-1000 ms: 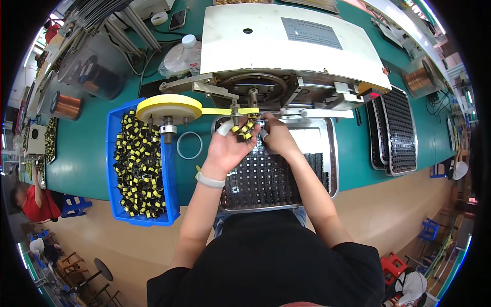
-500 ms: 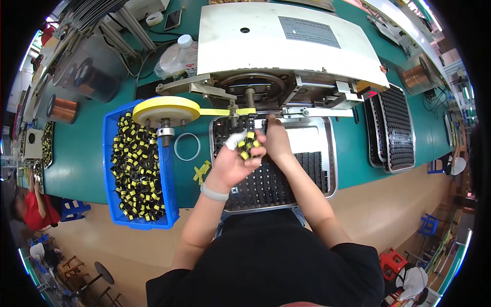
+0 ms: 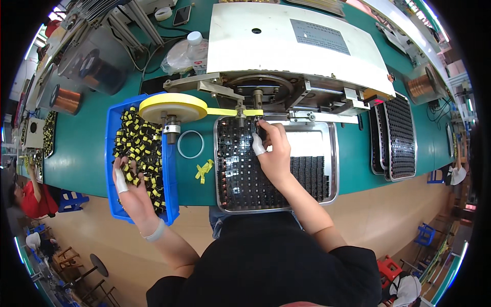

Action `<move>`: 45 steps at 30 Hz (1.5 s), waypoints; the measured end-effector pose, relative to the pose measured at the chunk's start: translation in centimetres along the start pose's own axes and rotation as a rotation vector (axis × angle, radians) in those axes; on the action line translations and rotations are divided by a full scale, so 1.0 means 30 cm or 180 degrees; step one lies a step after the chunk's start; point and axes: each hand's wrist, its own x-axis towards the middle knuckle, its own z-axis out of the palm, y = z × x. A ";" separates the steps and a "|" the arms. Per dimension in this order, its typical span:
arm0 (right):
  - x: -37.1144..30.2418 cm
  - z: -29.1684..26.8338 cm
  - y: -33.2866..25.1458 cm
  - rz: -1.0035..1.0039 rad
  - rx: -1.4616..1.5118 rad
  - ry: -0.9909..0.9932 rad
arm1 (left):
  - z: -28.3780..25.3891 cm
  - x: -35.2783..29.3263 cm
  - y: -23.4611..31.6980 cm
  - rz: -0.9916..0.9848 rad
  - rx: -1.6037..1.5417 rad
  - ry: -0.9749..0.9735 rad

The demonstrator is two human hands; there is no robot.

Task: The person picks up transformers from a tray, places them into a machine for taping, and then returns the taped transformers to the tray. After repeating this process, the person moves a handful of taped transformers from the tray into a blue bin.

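Note:
My left hand (image 3: pixel 137 197), its thumb wrapped in white, is low in the blue bin (image 3: pixel 110 179) with its fingers apart. Several small black coil parts with yellow tape bands (image 3: pixel 134 176) lie at its fingers; whether any still rest on the palm is unclear. My right hand (image 3: pixel 275 153), also with a white wrap, pinches a small dark part, mostly hidden by the fingers. That pinch is just below the machine's spindle (image 3: pixel 257 97) and the end of the yellow tape (image 3: pixel 225 112). Beneath this hand lies a metal tray (image 3: pixel 335 176) with rows of black parts (image 3: pixel 238 169).
A white machine (image 3: pixel 286 46) stands behind the tray, with a yellow tape roll (image 3: pixel 171 106) at its left. A white ring (image 3: pixel 190 144) and yellow tape scraps (image 3: pixel 204 170) lie between bin and tray. Stacked filled trays (image 3: pixel 399 138) stand right; copper wire spools (image 3: pixel 65 99) stand left.
My left hand has moved from above the tray leftward into the blue bin, and its clutch of yellow-banded coil parts has loosened. My right hand stays by the spindle, now turned with its thumb showing.

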 end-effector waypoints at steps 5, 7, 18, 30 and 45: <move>-0.018 0.065 0.072 -0.0465 -0.0296 0.0303 | 0.028 -0.023 0.013 0.0523 0.0923 0.0398; -0.025 0.082 0.085 -0.0536 -0.0358 0.0478 | 0.024 -0.023 0.005 0.0566 0.1258 0.0373; 0.021 0.117 0.125 -0.0878 -0.0748 0.0754 | 0.124 -0.091 -0.012 0.1332 0.2176 0.0387; -0.023 -0.028 0.076 0.2559 0.2402 -0.0613 | 0.326 -0.259 -0.242 0.0129 0.0964 -0.1847; -0.082 -0.150 0.064 0.2624 0.3238 -0.0578 | 0.556 -0.124 -0.549 -0.2835 -0.2065 -0.1813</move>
